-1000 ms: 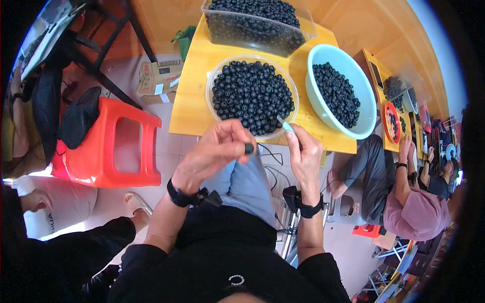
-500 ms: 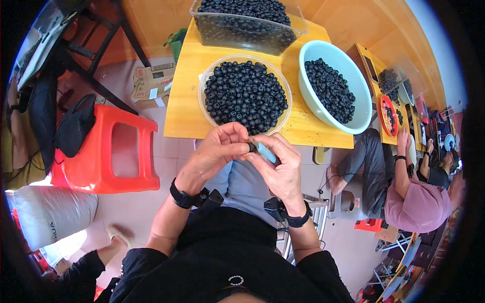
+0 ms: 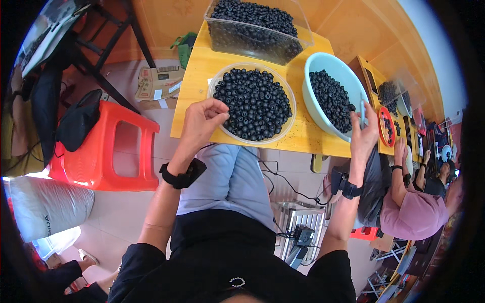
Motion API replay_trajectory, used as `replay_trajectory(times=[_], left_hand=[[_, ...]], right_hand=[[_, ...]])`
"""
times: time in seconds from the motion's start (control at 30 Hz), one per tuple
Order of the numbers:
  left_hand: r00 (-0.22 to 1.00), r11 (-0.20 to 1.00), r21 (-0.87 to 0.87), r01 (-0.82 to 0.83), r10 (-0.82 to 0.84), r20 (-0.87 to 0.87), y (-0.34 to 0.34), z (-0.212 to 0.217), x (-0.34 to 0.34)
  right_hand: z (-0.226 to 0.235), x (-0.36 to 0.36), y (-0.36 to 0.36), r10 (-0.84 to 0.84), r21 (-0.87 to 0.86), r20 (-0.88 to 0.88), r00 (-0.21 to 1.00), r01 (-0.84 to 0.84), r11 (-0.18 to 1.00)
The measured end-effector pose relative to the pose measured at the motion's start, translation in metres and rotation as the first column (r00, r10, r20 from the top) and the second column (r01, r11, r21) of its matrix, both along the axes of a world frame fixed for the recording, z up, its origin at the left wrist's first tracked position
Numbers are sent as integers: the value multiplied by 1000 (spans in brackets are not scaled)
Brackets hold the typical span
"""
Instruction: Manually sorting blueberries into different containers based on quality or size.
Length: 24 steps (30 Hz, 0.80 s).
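Left hand (image 3: 204, 118) at the near rim of the clear round bowl (image 3: 254, 103), fingers curled and pinched at the edge of the berry pile, apparently closing on one dark berry; too small to confirm a grip. Right hand (image 3: 365, 132) raised over the near rim of the pale blue bowl (image 3: 323, 68), closed around a thin light-coloured tool (image 3: 362, 112) held upright. Clear bowl near the counter's (image 3: 194, 96) front edge, close to its left corner; blue bowl just beside it toward the right edge; clear rectangular tub (image 3: 257, 28) at the far edge. Progress, judged from fill: clear bowl near full, blue bowl roughly a third to half covered, tub heaped. If berries pass from clear bowl to blue one, well under half done, with the tub untouched. Cannot tell processed berries from raw ones by look. Red stool (image 3: 108, 151) on the floor left of the counter, white sack (image 3: 48, 204) beside it. Another person (image 3: 414, 212) seated at the right, working at a further table with a red dish (image 3: 388, 126).
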State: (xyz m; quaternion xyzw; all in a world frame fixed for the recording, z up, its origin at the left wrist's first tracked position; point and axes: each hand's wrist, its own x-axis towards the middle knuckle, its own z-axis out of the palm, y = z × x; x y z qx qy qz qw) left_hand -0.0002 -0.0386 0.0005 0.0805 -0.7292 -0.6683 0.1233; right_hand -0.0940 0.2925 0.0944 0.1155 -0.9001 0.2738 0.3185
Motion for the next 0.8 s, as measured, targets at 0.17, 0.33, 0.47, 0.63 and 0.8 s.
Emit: replay_trajectory(times=[0.17,0.33,0.47,0.63,0.8], left_hand=[[995,993,-120,-3,-9,-103,-2,-4,-18],[988,750,-661,-17,-87,-124,13,-6,-32],[990,706,-708,-22,-82,-112,23,-3,-31],[967,719,-689,-92,-100,-234,30,-9,-28],[986,985,-56,161,-164,-40,22,-1,-22]], right_hand=[[-8,35,-14,0,-118,128,992,16,993],[-46,68,-39,72,-131,194,978,-47,990],[-63,86,-52,149,-232,307,940,-78,970],[-75,99,-61,208,-236,328,922,-133,963],[-75,107,-69,254,-313,381,889,-135,940]])
